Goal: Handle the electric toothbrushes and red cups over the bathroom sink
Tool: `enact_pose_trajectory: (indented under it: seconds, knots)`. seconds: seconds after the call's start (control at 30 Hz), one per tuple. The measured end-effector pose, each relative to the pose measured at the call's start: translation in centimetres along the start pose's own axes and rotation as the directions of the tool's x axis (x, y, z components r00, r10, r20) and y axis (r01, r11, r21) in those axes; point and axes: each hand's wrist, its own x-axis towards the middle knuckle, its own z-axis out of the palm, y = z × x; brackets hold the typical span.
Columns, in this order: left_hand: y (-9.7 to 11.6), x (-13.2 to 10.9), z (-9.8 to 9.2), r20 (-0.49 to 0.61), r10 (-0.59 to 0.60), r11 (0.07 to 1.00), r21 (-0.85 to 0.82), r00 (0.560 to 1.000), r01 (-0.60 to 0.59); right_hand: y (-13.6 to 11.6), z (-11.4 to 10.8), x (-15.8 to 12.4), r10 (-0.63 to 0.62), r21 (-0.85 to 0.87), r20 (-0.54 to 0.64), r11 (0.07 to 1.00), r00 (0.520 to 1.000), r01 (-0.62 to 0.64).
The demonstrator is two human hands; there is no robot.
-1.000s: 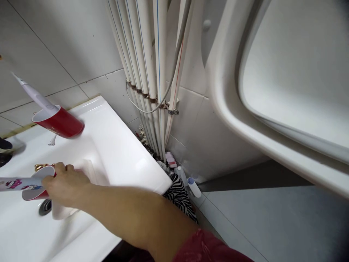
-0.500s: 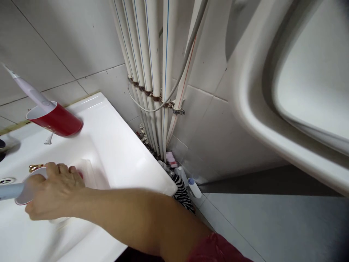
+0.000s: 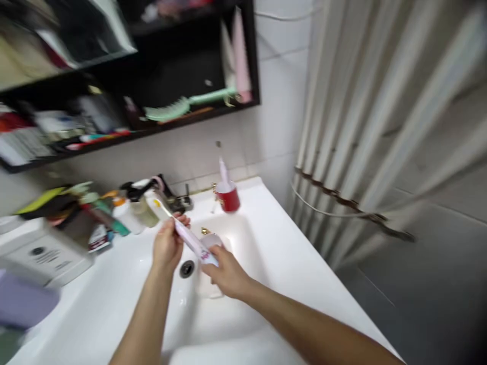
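My left hand (image 3: pixel 167 244) is closed round a white and pink toothbrush (image 3: pixel 188 235), whose handle runs down to the right into a cup. My right hand (image 3: pixel 227 276) is wrapped round that cup (image 3: pixel 211 242), holding it over the white sink basin (image 3: pixel 228 314) near the drain (image 3: pixel 186 268). A second, red cup (image 3: pixel 229 197) with another toothbrush (image 3: pixel 222 170) standing in it sits on the sink's back rim. The picture is smeared by motion.
Bottles and tubes (image 3: pixel 95 213) crowd the sink's left back corner beside a black tap (image 3: pixel 173 200). A dark shelf (image 3: pixel 129 126) with a green comb (image 3: pixel 182 105) hangs above. White pipes (image 3: pixel 342 132) run down the right wall.
The view has swung left and up from the pipes and floor to the whole sink. My left hand has come into view gripping the toothbrush; my right hand still holds the cup.
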Motion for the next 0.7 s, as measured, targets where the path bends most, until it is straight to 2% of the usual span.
enact_pose_trajectory:
  seconds: [0.1, 0.17, 0.27, 0.37, 0.47, 0.6, 0.7]
  knots:
    - [0.1, 0.8, -1.8, 0.033, -0.066, 0.997, -0.043, 0.997, 0.068, -0.8, 0.5, -0.1, 0.012, 0.036, 0.137, 0.999, 0.990, -0.017]
    - [0.0, 1.0, -2.6, 0.081, -0.105, 0.989, -0.092, 0.991, 0.112, -1.6, 0.5, -0.5, 0.129, 0.193, 0.191, 0.967, 0.973, -0.166]
    - [0.0, 0.8, -2.8, 0.149, -0.176, 0.977, -0.095, 0.973, 0.191, -2.1, 0.5, -1.3, 0.217, 0.346, 0.273, 0.887, 0.937, -0.306]
    - [0.1, 0.4, -2.5, 0.176, -0.200, 0.971, -0.094, 0.964, 0.219, -1.7, 0.7, -1.5, 0.199, 0.446, 0.274, 0.840, 0.941, -0.308]
    - [0.0, 0.2, -2.3, 0.201, -0.184, 0.976, -0.078, 0.962, 0.203, -1.0, 1.2, -1.2, 0.172, 0.424, 0.234, 0.868, 0.957, -0.260]
    - [-0.4, 0.4, -2.2, 0.137, -0.119, 0.988, -0.079, 0.983, 0.131, -0.8, 1.5, -1.0, 0.145, 0.294, 0.158, 0.937, 0.977, -0.187]
    - [-0.5, 0.5, -2.1, 0.071, -0.133, 0.984, -0.109, 0.989, 0.140, -1.0, 1.6, -1.2, 0.190, 0.262, 0.192, 0.936, 0.963, -0.237]
